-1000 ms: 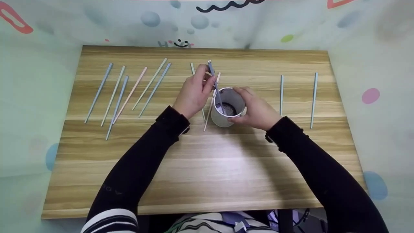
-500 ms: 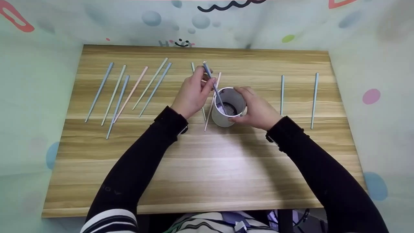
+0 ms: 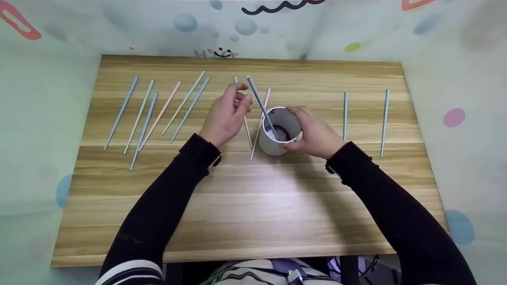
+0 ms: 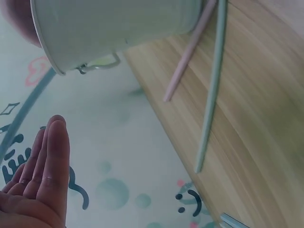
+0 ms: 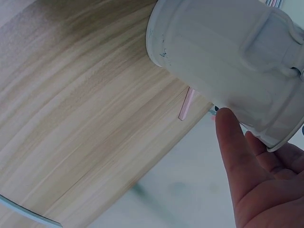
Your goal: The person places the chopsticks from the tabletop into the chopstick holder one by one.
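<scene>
A white metal bucket (image 3: pixel 272 148) with a small wire handle (image 4: pixel 107 64) stands on the wooden table. My right hand (image 3: pixel 320 136) grips its rim and side from the right. Inside leans a blue chopstick (image 3: pixel 258 96), its lower end at the dark bottom and its top tilted left past the rim. Just left of that chopstick is my left hand (image 3: pixel 225 115), holding nothing, with a small gap between. The left wrist view shows its fingers (image 4: pixel 54 161) extended. Under and beside that hand lie a pale green chopstick (image 3: pixel 247 130) and a pink chopstick (image 3: pixel 255 144), close to the bucket.
Several blue, green and pink chopsticks lie slanted on the table's left, one blue chopstick (image 3: pixel 144 130) among them. Two blue chopsticks lie at the right, the outer blue one (image 3: pixel 385 122) near the table edge. A patterned curtain (image 3: pixel 253 31) surrounds the back and sides.
My left hand has let go of the blue chopstick and moved slightly left and away. The chopstick's top has tipped left, and it leans on the bucket rim. My right hand has stayed put.
</scene>
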